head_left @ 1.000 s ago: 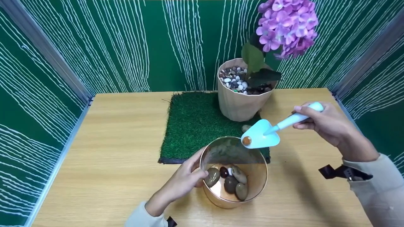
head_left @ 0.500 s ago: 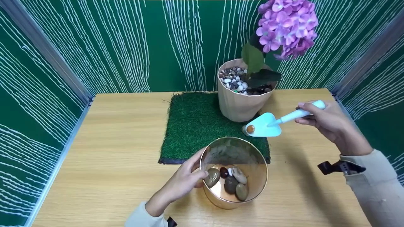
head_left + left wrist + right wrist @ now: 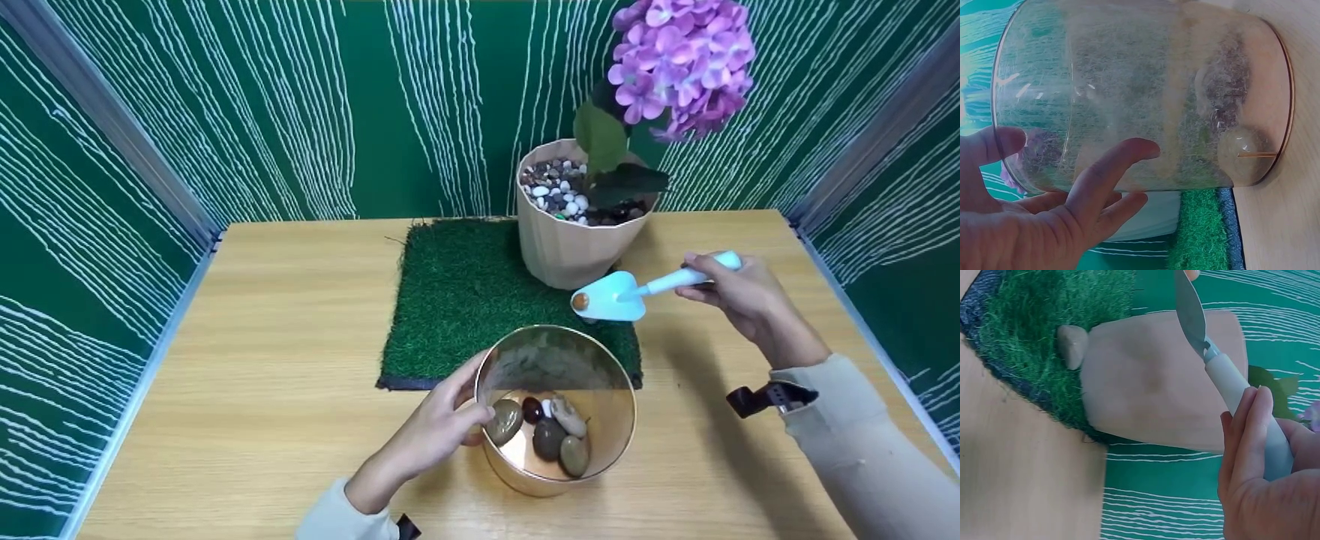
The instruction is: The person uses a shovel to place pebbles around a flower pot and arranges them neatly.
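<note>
My right hand (image 3: 739,292) grips the handle of a light blue toy trowel (image 3: 611,297), its blade held above the grass mat. A small orange-brown pebble (image 3: 580,301) lies at the blade's tip. My left hand (image 3: 439,420) holds the left side of a clear amber cylinder container (image 3: 544,484), thumb over the rim and fingers along the outer wall. Several stones, among them a dark grey stone (image 3: 549,439), lie on the container's bottom. In the right wrist view a grey stone (image 3: 1073,346) sits on the mat against the flowerpot (image 3: 1157,382); the trowel mostly hides it in the head view.
A beige flowerpot (image 3: 574,251) filled with pebbles stands at the mat's back right, bearing a purple hydrangea (image 3: 682,67). The green grass mat (image 3: 465,300) lies on the wooden table (image 3: 285,337). Green walls with white lines (image 3: 277,105) enclose the back and sides.
The trowel with its pebble has moved back from over the container's far rim to above the mat, then slightly left. My left hand and the container have stayed in place.
</note>
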`<control>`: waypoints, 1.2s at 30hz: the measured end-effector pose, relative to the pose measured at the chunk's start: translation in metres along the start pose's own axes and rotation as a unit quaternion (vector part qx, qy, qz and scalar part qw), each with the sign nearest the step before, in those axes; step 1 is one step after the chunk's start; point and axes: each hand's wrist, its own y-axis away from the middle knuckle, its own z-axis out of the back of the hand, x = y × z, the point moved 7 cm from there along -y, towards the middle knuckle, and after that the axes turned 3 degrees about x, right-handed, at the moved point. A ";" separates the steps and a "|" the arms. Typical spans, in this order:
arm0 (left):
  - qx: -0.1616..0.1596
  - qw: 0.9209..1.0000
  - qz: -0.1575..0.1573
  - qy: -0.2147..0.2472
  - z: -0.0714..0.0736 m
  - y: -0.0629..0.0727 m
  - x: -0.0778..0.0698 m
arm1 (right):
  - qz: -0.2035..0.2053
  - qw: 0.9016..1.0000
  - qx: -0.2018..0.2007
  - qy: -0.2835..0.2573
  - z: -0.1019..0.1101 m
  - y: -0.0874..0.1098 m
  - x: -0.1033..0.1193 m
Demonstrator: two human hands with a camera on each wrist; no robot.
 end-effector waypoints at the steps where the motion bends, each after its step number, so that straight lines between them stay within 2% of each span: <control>1: 0.000 1.000 0.000 0.000 0.000 0.000 0.000 | -0.002 1.000 -0.005 0.001 0.000 -0.001 -0.002; 7: 0.003 1.000 -0.001 -0.004 0.000 0.001 0.000 | 0.000 1.000 -0.026 -0.009 0.000 -0.008 -0.013; 15: 0.002 1.000 0.003 0.000 0.000 -0.001 0.000 | -0.004 0.999 -0.045 0.011 -0.007 -0.016 -0.023; 29: 0.000 1.000 0.003 0.002 0.000 0.001 0.002 | -0.011 0.996 -0.067 0.056 -0.016 -0.028 -0.036; 36: 0.004 1.000 0.002 0.007 0.000 0.001 0.001 | -0.006 0.996 -0.069 0.052 -0.019 -0.031 -0.040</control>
